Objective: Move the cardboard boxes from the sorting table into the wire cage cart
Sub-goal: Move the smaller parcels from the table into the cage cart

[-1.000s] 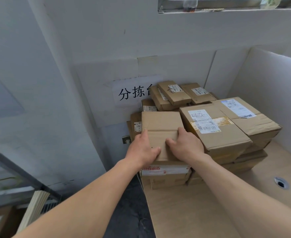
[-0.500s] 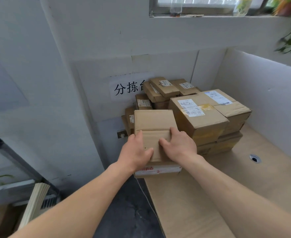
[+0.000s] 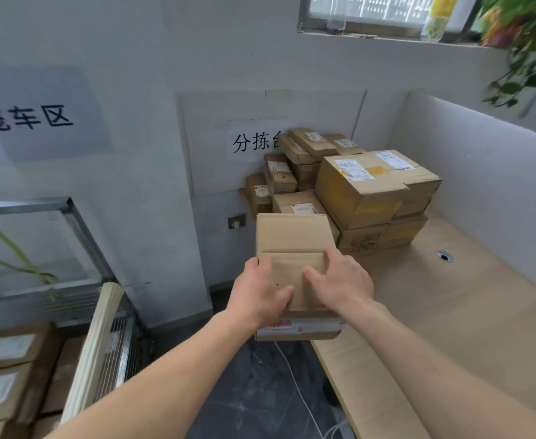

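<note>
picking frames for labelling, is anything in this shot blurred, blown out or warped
Head view: the window is washed out by daylight. The hanging plant at top right is smeared by blur. The cart frame leans with wide-angle bending at left. The held box, left hand and right hand are sharp, softly lit, without hard shadows.

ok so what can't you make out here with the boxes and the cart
Head view only:
Held box: its near top is covered by the left hand and right hand.
Wall sign: last character hidden behind the stacked boxes.
Wire cage cart: cut off by the left edge, so its fill is unknown.
Shipping labels: too small to read.
</note>
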Demonstrator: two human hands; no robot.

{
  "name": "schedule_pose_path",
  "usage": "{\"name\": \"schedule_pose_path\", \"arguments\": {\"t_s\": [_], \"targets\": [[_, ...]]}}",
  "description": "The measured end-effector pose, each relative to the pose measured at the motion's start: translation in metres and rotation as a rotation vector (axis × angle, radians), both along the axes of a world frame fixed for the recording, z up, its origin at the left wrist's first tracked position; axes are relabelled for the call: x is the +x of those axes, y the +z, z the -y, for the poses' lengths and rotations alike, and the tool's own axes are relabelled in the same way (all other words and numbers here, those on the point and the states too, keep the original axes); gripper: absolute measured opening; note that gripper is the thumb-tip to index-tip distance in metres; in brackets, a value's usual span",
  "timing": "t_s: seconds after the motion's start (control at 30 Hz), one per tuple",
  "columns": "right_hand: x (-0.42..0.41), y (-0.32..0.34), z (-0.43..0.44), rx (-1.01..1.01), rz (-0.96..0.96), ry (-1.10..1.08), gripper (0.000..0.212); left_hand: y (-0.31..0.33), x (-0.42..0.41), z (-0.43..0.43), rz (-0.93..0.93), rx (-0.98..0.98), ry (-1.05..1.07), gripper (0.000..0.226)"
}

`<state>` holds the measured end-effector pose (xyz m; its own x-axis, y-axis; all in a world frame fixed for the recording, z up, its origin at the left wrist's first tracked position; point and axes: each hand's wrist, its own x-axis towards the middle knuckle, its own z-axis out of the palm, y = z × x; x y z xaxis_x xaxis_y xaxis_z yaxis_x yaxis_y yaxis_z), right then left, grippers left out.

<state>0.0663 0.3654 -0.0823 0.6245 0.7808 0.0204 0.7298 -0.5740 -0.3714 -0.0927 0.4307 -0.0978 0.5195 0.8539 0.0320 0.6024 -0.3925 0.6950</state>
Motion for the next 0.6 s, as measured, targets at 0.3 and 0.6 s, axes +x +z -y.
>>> {"name": "schedule_pose_path", "arguments": {"t_s": [0.3,0.6], "targets": [[0.014,-0.042,0.07,-0.064,-0.09,-0.088,0.051,-0.032,0.019,0.058,-0.089,-0.111,-0.06,0.046],[0.07,-0.093,0.108,-0.155,-0.19,-0.14,0.057,-0.081,0.075,0.092,-0.129,-0.288,-0.053,0.047]]}}
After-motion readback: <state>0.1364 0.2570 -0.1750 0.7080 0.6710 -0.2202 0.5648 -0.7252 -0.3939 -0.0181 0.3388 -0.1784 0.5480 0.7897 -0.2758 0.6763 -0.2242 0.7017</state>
